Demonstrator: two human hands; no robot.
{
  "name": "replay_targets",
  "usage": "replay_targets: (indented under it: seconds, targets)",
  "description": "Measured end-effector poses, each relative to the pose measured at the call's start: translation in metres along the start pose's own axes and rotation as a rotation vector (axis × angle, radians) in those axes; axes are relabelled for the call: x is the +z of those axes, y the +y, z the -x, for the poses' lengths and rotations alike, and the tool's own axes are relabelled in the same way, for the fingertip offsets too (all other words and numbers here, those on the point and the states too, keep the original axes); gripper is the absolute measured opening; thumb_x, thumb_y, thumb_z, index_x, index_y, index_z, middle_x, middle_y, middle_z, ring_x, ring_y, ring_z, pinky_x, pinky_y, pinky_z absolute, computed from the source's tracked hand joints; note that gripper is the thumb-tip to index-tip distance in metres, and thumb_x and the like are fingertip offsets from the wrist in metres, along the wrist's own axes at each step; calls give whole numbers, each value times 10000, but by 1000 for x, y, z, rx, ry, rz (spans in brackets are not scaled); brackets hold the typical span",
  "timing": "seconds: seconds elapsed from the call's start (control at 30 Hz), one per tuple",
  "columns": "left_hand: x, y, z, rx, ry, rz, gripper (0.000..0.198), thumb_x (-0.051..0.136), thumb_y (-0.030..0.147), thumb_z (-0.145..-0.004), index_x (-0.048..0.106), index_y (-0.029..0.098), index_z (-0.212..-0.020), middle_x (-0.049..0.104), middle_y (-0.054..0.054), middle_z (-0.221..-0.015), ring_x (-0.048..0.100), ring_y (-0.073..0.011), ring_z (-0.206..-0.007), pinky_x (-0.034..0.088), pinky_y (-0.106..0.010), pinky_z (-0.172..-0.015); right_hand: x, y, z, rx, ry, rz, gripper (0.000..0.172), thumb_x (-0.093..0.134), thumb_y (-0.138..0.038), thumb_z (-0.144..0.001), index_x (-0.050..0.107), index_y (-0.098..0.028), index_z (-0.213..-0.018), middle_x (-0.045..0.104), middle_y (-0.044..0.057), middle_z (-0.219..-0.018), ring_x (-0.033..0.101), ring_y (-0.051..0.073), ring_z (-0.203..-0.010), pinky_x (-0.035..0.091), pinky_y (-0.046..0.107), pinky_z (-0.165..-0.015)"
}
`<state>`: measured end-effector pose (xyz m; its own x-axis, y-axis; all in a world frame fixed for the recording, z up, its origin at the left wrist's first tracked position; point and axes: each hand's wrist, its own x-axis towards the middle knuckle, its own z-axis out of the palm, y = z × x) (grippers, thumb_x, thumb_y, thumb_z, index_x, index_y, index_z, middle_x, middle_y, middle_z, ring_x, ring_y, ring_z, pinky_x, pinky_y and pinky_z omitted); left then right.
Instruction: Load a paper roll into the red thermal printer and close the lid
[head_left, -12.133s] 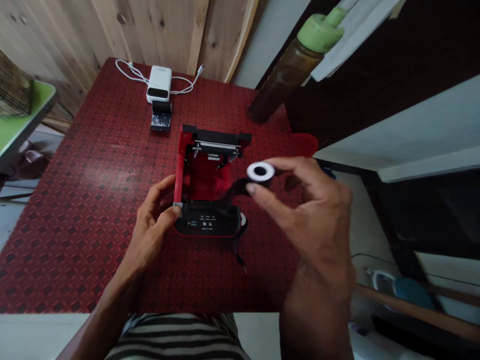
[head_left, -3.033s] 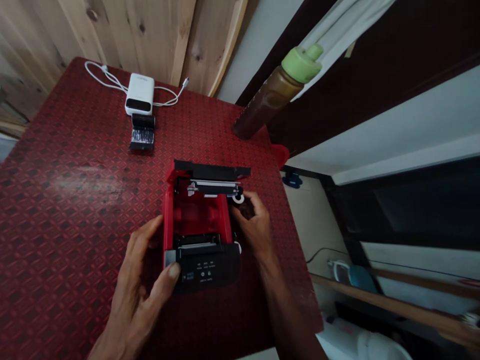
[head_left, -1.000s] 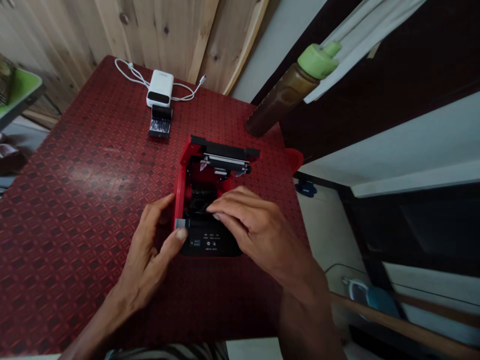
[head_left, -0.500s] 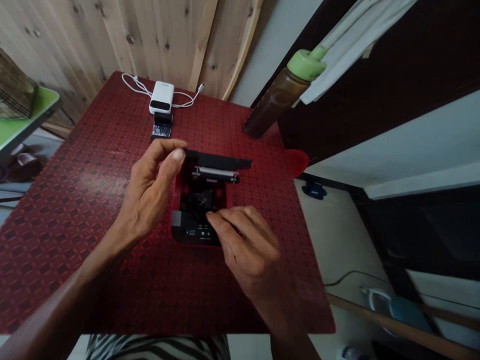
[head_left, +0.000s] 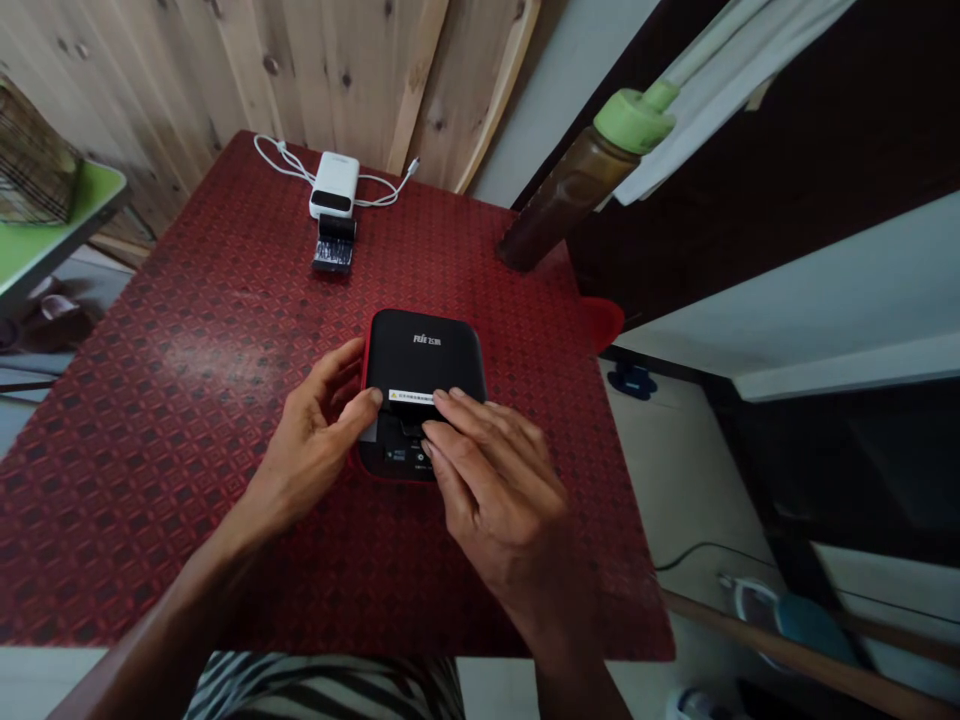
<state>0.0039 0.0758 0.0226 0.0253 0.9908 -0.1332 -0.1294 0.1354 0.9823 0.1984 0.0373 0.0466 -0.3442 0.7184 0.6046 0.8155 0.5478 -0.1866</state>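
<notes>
A small black portable printer (head_left: 427, 350) with a red rim lies on the table, its lid lowered. White lettering and a white warning label show on the lid. My left hand (head_left: 311, 430) is closed around the printer's left side, thumb on the top near the lid's front edge. A short black strip (head_left: 411, 427) sticks out at the front slot, above the panel with small buttons. My right hand (head_left: 499, 480) has some fingertips on the lid's front right edge and pinches by the strip; the fingers partly hide the grip and the right buttons.
Behind, on the red patterned table (head_left: 187, 400), lie a white power bank (head_left: 335, 180) with a white cable and a small black roll (head_left: 334, 245) with its end unrolled. A brown bottle (head_left: 570, 190) with a green cap stands at the back right edge. A red object (head_left: 602, 322) shows beyond it.
The printer's lid has swung down from raised to lowered, covering the roller and inside. My left hand has moved from the lid's edge to the printer's left side. My right hand stays at the front.
</notes>
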Motion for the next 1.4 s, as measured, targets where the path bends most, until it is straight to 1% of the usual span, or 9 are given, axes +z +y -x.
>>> replay_targets:
  seconds: [0.23,0.4,0.5,0.57,0.7,0.83,1.0,1.27,1.4]
  targets:
    - [-3,0,-1,15,-8,-21,669,819,427,-970,664,188,-1575,705,-173,-1623,694,-364,-1498,523,-576,-1307,-7,-2,-1,43,-99,-65,184,653,-114,-1114,794,-185,-1209,891,116,-1322,849,247,-1278,658,415,-1115]
    - [-2,-3,-1,20,21,-44,655,843,425,-951,690,201,-1548,725,-161,-1598,709,-364,-1471,533,-581,-1301,-6,-1,5,63,-91,-108,204,663,-118,-1110,781,-168,-1268,877,134,-1356,831,255,-1316,646,425,-1165]
    - [-3,-4,4,6,40,-30,630,830,507,-980,711,211,-1524,741,-152,-1584,733,-365,-1446,580,-571,-1258,-10,3,13,115,-72,-171,323,672,-158,-1120,714,-166,-1440,827,158,-1462,761,263,-1438,628,458,-1222]
    - [-4,-4,9,-4,43,-38,613,801,555,-1010,723,226,-1521,752,-144,-1575,739,-364,-1446,607,-557,-1232,-14,6,22,211,-29,-164,468,713,-259,-1122,632,-184,-1577,778,178,-1537,737,293,-1470,651,499,-1202]
    - [-7,-3,18,19,35,-74,601,813,544,-1003,733,270,-1531,762,-119,-1572,732,-374,-1462,639,-549,-1195,-16,3,41,412,-25,-137,713,731,-558,-1105,520,-211,-1692,797,198,-1495,833,331,-1300,748,511,-1013]
    - [-10,-4,19,4,26,-80,623,839,503,-970,737,280,-1543,781,-124,-1539,742,-404,-1441,659,-572,-1160,-11,-8,49,501,-26,-138,725,728,-589,-1098,513,-226,-1687,818,199,-1450,849,343,-1270,760,511,-967]
    - [-12,-3,18,10,31,-111,629,838,477,-964,746,258,-1547,768,-131,-1561,727,-411,-1464,615,-596,-1223,-6,-13,49,486,11,-83,718,740,-578,-1093,519,-226,-1678,822,208,-1411,846,359,-1257,741,553,-997]
    - [-13,3,27,1,10,-169,598,815,457,-988,749,277,-1555,764,-112,-1574,735,-401,-1461,673,-541,-1150,-10,-15,54,386,33,-31,721,773,-550,-1086,531,-175,-1653,853,204,-1301,866,344,-1139,744,506,-940]
    - [-16,3,29,-13,19,-159,578,829,450,-981,767,320,-1541,767,-82,-1577,710,-404,-1496,677,-536,-1147,-8,-18,55,387,37,-41,740,771,-549,-1088,515,-184,-1679,845,197,-1317,860,341,-1159,739,510,-963]
